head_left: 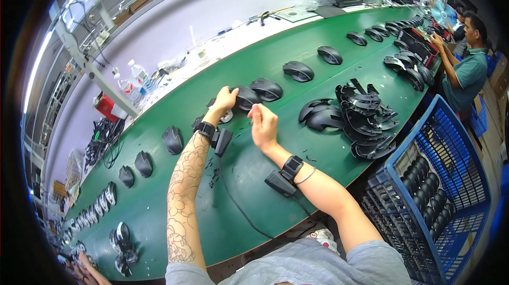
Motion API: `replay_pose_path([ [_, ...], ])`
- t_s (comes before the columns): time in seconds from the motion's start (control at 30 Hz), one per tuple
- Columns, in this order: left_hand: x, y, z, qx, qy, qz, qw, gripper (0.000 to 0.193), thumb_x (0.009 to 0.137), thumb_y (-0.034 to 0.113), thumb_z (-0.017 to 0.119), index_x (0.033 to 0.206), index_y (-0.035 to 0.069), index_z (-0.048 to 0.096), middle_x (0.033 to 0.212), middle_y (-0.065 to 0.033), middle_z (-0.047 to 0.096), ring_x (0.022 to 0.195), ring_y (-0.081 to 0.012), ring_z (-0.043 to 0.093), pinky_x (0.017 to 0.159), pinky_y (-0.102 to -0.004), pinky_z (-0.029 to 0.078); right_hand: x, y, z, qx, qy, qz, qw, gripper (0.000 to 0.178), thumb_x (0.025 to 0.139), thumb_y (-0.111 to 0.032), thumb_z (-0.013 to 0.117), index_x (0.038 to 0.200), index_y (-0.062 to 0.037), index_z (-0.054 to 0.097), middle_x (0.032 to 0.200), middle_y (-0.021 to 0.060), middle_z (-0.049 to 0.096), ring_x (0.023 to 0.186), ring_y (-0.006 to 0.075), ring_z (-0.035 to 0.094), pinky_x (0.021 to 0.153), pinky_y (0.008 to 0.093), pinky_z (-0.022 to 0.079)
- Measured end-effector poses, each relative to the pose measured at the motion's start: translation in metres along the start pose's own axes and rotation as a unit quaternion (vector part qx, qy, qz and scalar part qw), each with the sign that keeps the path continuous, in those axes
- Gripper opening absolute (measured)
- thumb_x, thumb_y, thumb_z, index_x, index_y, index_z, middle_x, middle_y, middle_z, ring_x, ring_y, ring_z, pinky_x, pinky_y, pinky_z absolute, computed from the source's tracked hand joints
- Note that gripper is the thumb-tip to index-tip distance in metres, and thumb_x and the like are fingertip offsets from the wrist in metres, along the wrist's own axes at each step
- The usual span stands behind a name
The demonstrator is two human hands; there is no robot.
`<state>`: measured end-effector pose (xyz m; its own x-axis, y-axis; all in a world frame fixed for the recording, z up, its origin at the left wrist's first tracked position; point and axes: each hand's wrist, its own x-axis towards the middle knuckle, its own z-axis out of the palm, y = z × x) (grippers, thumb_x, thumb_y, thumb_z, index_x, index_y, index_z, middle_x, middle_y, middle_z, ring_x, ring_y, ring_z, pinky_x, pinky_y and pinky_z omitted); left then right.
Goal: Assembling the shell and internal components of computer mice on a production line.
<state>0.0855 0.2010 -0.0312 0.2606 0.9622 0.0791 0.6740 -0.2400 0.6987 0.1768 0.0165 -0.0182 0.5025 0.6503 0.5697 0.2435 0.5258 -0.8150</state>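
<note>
My left hand is closed on the left end of a black computer mouse on the green bench. Below that hand, a mouse part with a pale patch is partly covered. My right hand is just to the near side of the gripped mouse, its fingers curled and pressed together; whatever they hold, if anything, is hidden. Another black mouse lies directly to the right of the gripped one. Small black scraps are scattered on the bench by my left forearm.
A pile of black mouse shells lies to the right. More mice line the green bench on both sides. A blue crate with mice stands at the near right, and a person works farther along. Bottles stand behind.
</note>
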Motion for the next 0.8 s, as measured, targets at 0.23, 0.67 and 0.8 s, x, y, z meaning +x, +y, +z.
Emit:
replay_pose_path([
  [0.23, -0.027, 0.015, -0.001, 0.177, 0.009, 0.037, 0.983, 0.077, 0.087, 0.046, 0.044, 0.125, -0.019, 0.026, 0.13, -0.0367, 0.028, 0.128, -0.0431, 0.021, 0.106, -0.0446, 0.019, 0.005, 0.001, -0.002, 0.004, 0.016, -0.039, 0.999, 0.04, 0.093, -0.027, 0.041, 0.066, -0.0004, 0.049, 0.056, 0.0097, 0.046, 0.049, 0.0201, 0.047, 0.047, 0.031, 0.036],
  [0.67, -0.055, 0.193, 0.049, 0.142, -0.455, 0.222, 0.85, 0.067, 0.083, 0.046, 0.057, 0.127, 0.0, 0.038, 0.121, -0.0161, 0.052, 0.108, -0.0248, 0.051, 0.087, -0.0336, 0.044, -0.009, 0.032, 0.013, 0.015, 0.038, -0.06, 0.997, 0.021, 0.084, -0.022, 0.048, 0.077, -0.002, 0.05, 0.066, 0.0168, 0.054, 0.063, 0.033, 0.055, 0.058, 0.0394, 0.041],
  [0.8, -0.046, 0.193, 0.067, 0.122, -0.501, 0.147, 0.844, 0.072, 0.079, 0.046, 0.061, 0.129, 0.001, 0.036, 0.12, -0.017, 0.051, 0.11, -0.027, 0.049, 0.087, -0.0373, 0.044, -0.044, 0.111, 0.042, -0.253, -0.113, -0.011, 0.961, 0.017, 0.079, -0.013, 0.049, 0.087, 0.0009, 0.055, 0.083, 0.0158, 0.058, 0.083, 0.0321, 0.056, 0.074, 0.039, 0.044],
])
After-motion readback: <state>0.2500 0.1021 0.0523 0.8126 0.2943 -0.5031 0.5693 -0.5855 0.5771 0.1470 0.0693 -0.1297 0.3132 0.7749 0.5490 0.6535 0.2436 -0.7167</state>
